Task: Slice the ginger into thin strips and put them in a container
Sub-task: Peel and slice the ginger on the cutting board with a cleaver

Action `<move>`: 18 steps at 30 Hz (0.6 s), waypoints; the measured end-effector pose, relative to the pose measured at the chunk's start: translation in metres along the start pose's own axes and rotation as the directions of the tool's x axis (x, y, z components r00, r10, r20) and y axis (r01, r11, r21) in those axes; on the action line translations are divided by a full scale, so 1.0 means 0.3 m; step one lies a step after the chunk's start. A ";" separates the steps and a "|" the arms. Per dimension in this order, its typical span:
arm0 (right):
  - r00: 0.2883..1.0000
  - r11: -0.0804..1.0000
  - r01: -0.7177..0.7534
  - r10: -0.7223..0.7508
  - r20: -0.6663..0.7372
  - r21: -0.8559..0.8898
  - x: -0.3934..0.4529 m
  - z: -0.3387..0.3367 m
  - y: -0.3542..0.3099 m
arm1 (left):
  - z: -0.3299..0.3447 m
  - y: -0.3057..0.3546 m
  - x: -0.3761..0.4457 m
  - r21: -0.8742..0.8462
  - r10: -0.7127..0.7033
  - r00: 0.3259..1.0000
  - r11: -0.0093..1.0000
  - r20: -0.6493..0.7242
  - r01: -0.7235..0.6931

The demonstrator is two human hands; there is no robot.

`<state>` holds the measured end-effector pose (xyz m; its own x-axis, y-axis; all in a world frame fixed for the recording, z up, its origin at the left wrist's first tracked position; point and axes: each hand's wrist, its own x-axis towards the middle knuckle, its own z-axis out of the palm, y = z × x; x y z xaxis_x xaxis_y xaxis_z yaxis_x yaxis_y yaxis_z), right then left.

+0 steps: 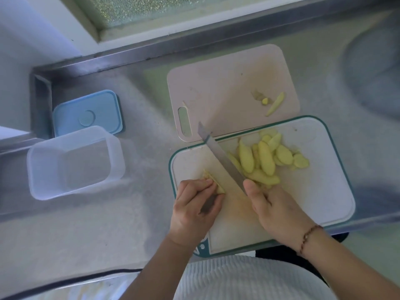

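Ginger in hand: my left hand (pixel 195 204) pinches a small stack of ginger slices (pixel 213 183) flat on the white cutting board (pixel 324 191), lower centre of the frame.
Handling: I judge it light, firm and a little slick where cut, so it wants pinning from above, fingertips back from the edge.
Knife: my right hand (pixel 273 210) is curled round the knife (pixel 223 158); the handle is hidden, and the blade runs up and left, just right of the stack.
Sliced pile: more ginger slices (pixel 266 159) lie heaped right of the blade, not yet cut into strips.
Second board: a pink board (pixel 216 87) above carries a few trimmings (pixel 271 102).
Container: a clear tub (pixel 73 161) stands open at centre left on the steel counter (pixel 108 224), its blue lid (pixel 86 113) just above it.
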<state>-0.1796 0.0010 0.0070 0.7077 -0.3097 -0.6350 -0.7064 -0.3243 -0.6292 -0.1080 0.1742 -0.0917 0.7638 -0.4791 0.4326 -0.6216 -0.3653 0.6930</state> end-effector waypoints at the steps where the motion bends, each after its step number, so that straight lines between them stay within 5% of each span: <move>1: 1.000 1.000 0.016 -0.016 0.010 0.005 -0.018 0.010 -0.003 | -0.001 0.002 0.000 -0.002 0.001 1.000 1.000 -0.001 -0.001; 18: 0.995 0.986 0.092 -0.084 0.060 -0.140 -0.103 0.060 0.026 | -0.011 0.016 0.008 -0.033 -0.037 0.999 0.999 0.023 0.038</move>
<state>-0.2071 0.0240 0.0135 0.7629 -0.2269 -0.6054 -0.6296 -0.4731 -0.6162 -0.1085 0.1740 -0.0854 0.7823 -0.4834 0.3929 -0.5860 -0.3571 0.7274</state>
